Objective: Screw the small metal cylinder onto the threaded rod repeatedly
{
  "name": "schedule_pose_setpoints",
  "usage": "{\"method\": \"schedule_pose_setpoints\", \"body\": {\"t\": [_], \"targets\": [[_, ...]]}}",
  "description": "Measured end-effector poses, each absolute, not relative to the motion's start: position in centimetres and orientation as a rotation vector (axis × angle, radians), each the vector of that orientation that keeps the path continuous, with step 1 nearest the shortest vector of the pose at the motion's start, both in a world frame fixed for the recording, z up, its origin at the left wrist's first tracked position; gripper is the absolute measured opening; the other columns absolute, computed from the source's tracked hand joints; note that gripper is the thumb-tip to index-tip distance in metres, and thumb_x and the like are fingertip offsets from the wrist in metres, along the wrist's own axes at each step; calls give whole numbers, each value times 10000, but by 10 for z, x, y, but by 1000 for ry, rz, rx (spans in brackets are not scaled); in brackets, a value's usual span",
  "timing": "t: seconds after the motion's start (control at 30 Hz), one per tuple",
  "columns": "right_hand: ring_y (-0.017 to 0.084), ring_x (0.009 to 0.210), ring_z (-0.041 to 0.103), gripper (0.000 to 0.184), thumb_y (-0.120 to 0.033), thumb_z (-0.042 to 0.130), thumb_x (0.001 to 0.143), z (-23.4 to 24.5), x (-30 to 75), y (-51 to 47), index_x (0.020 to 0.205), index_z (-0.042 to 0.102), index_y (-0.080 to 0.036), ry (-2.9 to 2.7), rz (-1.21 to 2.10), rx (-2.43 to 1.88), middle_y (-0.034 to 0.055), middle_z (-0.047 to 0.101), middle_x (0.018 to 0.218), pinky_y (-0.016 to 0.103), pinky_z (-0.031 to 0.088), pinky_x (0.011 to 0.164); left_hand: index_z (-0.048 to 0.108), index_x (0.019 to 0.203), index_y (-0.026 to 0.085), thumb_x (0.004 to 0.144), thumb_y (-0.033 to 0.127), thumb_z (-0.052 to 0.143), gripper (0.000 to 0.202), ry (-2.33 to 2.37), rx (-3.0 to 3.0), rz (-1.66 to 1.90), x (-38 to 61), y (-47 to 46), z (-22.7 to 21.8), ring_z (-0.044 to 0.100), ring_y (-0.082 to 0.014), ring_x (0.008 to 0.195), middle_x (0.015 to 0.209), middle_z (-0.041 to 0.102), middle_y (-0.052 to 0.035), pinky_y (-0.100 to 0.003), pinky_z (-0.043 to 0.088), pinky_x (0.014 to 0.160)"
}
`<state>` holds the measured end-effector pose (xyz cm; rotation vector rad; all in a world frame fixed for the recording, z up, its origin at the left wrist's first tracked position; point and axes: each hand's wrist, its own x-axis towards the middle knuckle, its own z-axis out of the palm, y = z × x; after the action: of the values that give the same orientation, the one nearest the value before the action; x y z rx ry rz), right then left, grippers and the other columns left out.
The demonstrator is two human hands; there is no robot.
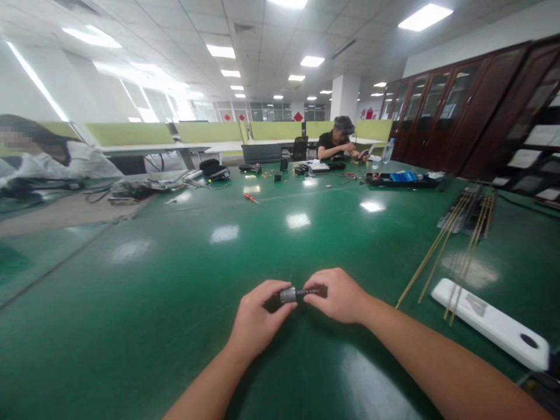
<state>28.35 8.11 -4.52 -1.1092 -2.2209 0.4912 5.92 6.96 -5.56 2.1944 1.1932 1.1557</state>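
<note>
The left hand (pixel 256 318) pinches a grey cylinder (pixel 289 295), the right hand (pixel 339 296) a dark rod (pixel 305 292) at its end.

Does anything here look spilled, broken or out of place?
Nothing looks spilled; the bright patches seem to be reflected ceiling lights. A red screwdriver lies loose by itself, and yellow rods at the right jut out unevenly. The gray cylinder in the left hand shows no clear damage.

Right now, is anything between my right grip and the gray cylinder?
Only the dark rod, running from your right grip toward the gray cylinder in your left grip; nothing else visible stands between them.
</note>
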Motion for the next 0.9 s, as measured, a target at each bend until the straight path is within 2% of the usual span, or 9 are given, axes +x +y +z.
{"method": "schedule_pose_setpoints", "body": {"t": [0.9], "targets": [[145, 719, 617, 97, -259, 668, 833, -45, 286, 83, 881, 730, -203, -2213, 478, -1129, 12, 711, 793, 260, 413, 677, 710, 1023, 234, 788, 276, 738, 240, 1231, 2195, 1169, 59, 70, -55, 669, -198, 864, 976, 722, -39, -328, 540, 797]]}}
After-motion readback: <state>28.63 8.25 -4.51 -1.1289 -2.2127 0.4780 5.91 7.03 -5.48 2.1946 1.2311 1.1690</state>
